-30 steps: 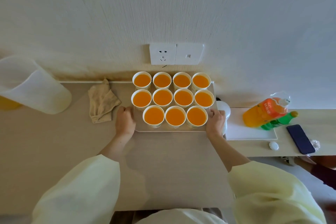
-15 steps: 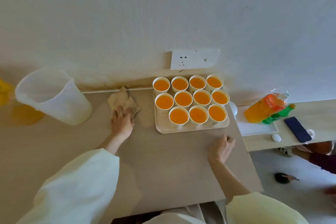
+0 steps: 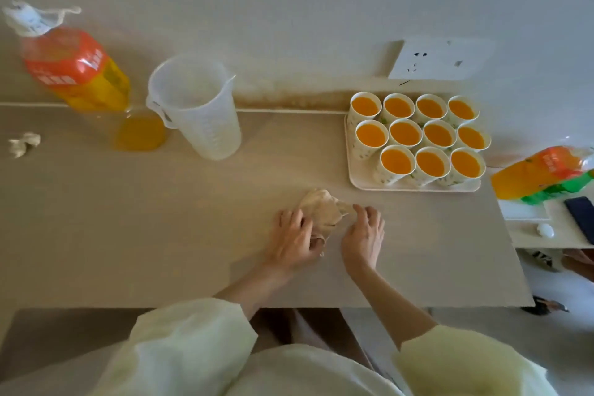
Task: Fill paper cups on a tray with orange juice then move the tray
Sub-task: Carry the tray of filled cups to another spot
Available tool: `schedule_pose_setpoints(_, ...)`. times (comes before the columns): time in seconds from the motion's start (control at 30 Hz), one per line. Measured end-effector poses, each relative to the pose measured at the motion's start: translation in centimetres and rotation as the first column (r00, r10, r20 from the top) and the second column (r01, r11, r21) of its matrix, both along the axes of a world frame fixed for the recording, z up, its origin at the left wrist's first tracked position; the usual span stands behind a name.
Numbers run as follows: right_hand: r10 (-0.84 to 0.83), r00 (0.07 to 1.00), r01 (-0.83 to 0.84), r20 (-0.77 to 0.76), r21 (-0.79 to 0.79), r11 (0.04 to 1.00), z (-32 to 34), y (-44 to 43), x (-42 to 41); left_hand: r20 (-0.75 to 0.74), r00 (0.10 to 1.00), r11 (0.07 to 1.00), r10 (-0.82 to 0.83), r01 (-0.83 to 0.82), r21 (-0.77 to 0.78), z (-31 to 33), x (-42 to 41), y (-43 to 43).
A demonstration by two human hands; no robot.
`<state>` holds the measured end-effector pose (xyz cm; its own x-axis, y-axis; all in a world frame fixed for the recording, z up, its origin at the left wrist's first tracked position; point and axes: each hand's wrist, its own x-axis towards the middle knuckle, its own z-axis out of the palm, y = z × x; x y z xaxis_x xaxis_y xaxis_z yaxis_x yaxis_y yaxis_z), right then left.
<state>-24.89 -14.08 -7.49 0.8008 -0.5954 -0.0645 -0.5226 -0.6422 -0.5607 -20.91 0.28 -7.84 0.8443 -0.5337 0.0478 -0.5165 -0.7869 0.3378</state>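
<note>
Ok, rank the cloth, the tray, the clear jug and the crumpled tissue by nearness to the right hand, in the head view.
1. The cloth, pinched by the right hand itself.
2. The tray, just beyond the hand, to the right.
3. The clear jug, back left.
4. The crumpled tissue, at the far left edge.

paper cups [image 3: 405, 133] 11 | tray [image 3: 414, 186] 1 | orange juice bottles [image 3: 77, 71] 2 | green bottle [image 3: 559, 190] 1 | jug [image 3: 199, 112] 1 | cloth [image 3: 321, 209] 1 | phone [image 3: 581, 215] 1

Tray [image 3: 414, 186] with eleven juice-filled cups [image 3: 405, 133], right end of table [image 3: 160, 219]; cloth [image 3: 321, 209] gripped by left hand [image 3: 294, 239] and right hand [image 3: 364, 235]; jug [image 3: 199, 112], bottle [image 3: 80, 71] far left.
</note>
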Motion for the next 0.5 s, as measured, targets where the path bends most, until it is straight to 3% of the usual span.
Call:
schedule_pose_setpoints(0.07,0.061,0.998,-0.061,-0.027,0.001,0.998,-0.3,0.6,-0.5,-0.043,0.998,0.999,0.04,-0.04,0.004,-0.8,-0.4,-0.6)
schedule_pose_setpoints(0.17,0.117,0.991,-0.118,-0.065,-0.019,0.993,-1.2,0.4,-1.3,-0.048,0.997,0.993,-0.054,0.058,0.106,-1.3,-0.5,-0.7)
schedule_pose_setpoints(0.3,0.207,0.973,-0.214,-0.101,-0.068,0.974,-1.6,1.8,-2.1,-0.091,0.99,0.993,-0.105,0.108,0.036,-1.8,-0.2,1.3)
schedule_pose_setpoints(0.4,0.336,0.931,-0.346,-0.145,-0.048,0.937,-1.2,5.0,-1.0,-0.008,1.0,0.999,-0.009,0.009,0.045,-2.3,-0.3,7.7)
schedule_pose_setpoints(0.5,0.417,0.891,-0.429,-0.178,-0.033,0.903,-1.1,8.8,0.5,0.022,0.979,0.977,0.201,-0.202,0.068,-2.2,0.2,16.2)
